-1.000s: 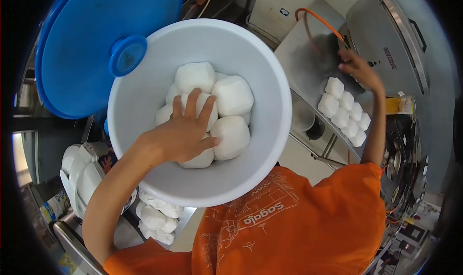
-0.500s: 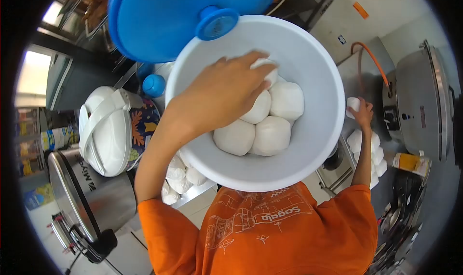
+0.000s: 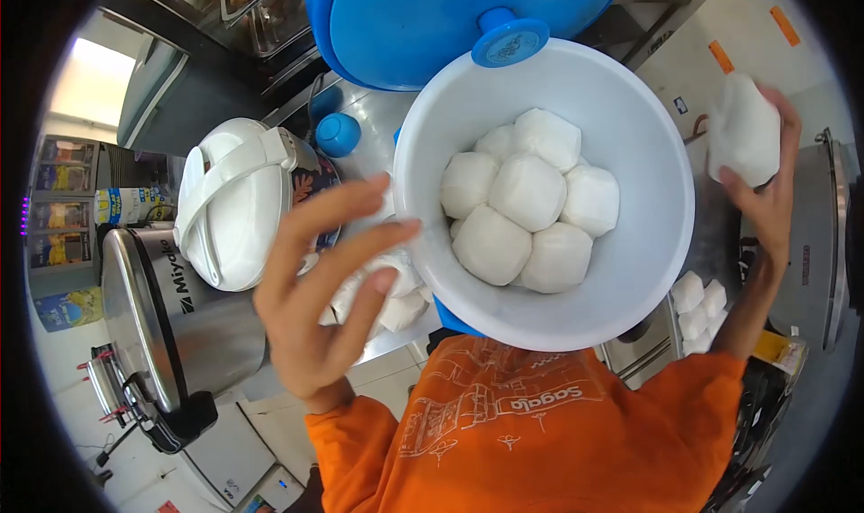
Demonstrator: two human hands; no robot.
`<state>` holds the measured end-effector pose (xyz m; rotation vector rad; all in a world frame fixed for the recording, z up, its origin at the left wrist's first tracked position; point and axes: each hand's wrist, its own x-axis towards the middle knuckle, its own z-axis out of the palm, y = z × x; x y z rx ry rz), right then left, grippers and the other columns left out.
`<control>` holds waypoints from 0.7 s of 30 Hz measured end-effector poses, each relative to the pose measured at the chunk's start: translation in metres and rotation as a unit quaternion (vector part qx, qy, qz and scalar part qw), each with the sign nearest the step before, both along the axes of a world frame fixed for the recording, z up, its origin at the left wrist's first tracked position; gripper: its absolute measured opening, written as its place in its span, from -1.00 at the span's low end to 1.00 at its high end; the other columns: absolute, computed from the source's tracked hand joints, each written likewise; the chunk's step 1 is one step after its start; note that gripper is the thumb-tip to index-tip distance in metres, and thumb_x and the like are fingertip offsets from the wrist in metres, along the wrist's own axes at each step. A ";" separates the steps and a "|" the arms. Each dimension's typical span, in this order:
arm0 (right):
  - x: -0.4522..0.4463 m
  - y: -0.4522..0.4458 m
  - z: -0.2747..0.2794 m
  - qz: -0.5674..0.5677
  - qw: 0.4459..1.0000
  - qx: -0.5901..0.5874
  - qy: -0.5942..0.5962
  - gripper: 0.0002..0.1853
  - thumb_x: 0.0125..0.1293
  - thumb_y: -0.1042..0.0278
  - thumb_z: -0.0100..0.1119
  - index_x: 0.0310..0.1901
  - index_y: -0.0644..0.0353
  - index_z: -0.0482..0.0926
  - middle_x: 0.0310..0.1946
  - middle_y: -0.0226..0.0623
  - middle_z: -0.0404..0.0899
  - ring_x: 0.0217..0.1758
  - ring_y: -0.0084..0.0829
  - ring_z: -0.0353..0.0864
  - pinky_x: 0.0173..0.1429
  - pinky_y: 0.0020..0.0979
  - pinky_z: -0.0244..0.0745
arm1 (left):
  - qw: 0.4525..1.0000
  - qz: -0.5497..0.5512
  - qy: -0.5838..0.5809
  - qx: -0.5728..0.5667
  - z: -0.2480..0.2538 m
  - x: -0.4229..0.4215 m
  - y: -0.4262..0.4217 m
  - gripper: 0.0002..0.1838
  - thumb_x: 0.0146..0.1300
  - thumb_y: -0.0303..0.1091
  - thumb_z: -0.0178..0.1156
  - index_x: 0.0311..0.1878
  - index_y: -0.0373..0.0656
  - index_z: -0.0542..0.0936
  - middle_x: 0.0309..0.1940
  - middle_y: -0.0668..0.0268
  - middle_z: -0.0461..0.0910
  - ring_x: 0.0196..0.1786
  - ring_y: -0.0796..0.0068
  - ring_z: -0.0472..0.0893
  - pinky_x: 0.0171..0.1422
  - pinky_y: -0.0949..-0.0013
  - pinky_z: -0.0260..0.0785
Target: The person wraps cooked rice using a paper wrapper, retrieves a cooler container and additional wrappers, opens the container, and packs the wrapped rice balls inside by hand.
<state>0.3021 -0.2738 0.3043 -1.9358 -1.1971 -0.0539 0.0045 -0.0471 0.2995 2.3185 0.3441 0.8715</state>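
A white rounded bundle (image 3: 745,128) is held up in my right hand (image 3: 772,202), to the right of the tub, with fingers and thumb around its side. My left hand (image 3: 315,301) is beside the tub's left rim, fingers spread and holding nothing. The large round white tub (image 3: 652,279) stands in front of me. Several similar white bundles (image 3: 529,192) are heaped inside it. Behind it, a blue lid with a round knob (image 3: 414,27) leans at the back rim.
More white bundles (image 3: 693,310) lie on a tray at the right, and others (image 3: 400,306) are left of the tub. A white-lidded rice cooker (image 3: 238,207), a steel Miyako appliance (image 3: 202,306) and a small blue cup (image 3: 338,135) stand left. A steel appliance (image 3: 814,252) is at right.
My left hand has come out of the tub, leaving a bundle on the heap, and opened at the left. My right hand has lifted a bundle from the right-hand counter. The view has shifted.
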 end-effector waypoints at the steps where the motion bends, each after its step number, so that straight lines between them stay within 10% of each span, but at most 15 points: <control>1: -0.009 0.027 0.009 0.124 0.991 0.006 -0.043 -0.17 -0.25 0.23 0.34 0.16 0.06 0.19 0.10 -0.13 0.22 0.13 -0.20 0.33 0.06 -0.23 0.43 | 1.000 -0.016 0.000 0.019 -0.001 0.000 -0.004 -0.72 -0.16 -0.55 0.21 -0.27 -0.20 0.65 -0.11 0.12 0.53 -0.16 0.34 0.55 -0.12 0.38 0.41; 6: -0.059 0.126 -0.014 0.394 0.865 -0.162 -0.264 -0.19 -0.33 0.46 0.40 0.09 -0.04 0.25 0.05 -0.24 0.23 0.13 -0.17 0.29 0.11 -0.23 0.35 | 0.998 -0.051 -0.028 0.032 -0.003 0.001 -0.013 -0.74 -0.20 -0.52 0.24 -0.32 -0.15 0.67 -0.15 0.18 0.57 -0.27 0.40 0.57 -0.25 0.43 0.40; 14: -0.056 0.160 -0.068 0.362 0.732 -0.114 -0.566 -0.48 -0.03 0.31 0.17 0.06 -0.16 0.34 0.03 -0.45 0.25 0.02 -0.38 0.29 0.04 -0.35 0.34 | 0.999 -0.042 -0.023 -0.003 -0.019 -0.023 -0.008 -0.74 -0.19 -0.48 0.25 -0.31 -0.12 0.67 -0.15 0.22 0.58 -0.30 0.41 0.55 -0.29 0.43 0.37; 21: -0.064 0.151 -0.056 0.366 0.789 -0.284 -0.404 -0.55 0.09 0.39 0.02 0.05 -0.29 0.43 -0.01 -0.44 0.27 -0.02 -0.41 0.37 -0.17 -0.46 0.42 | 0.993 -0.106 -0.044 -0.036 -0.023 -0.012 -0.004 -0.74 -0.16 -0.47 0.24 -0.29 -0.17 0.65 -0.14 0.22 0.57 -0.27 0.37 0.56 -0.29 0.42 0.37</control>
